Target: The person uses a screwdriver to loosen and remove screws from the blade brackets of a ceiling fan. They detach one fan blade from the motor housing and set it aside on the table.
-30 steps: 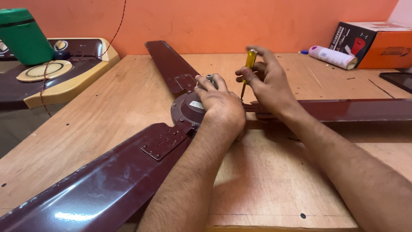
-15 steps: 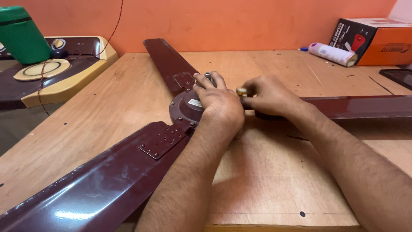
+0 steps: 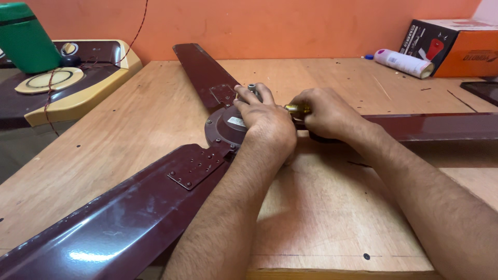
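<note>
Head view showed the left hand (image 3: 267, 122) pressed on the maroon fan hub (image 3: 224, 127) mid-tabletop, right hand (image 3: 327, 111) gripping a yellow-handled screwdriver (image 3: 296, 109) — best kept square to the screw, hub pinned firmly

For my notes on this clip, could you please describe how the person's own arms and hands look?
Both forearms are bare, with no sleeves in view, and show dark hair. The left hand and the right hand wear no gloves; no rings, watch or bands are visible. The fingers are uncovered.
</note>
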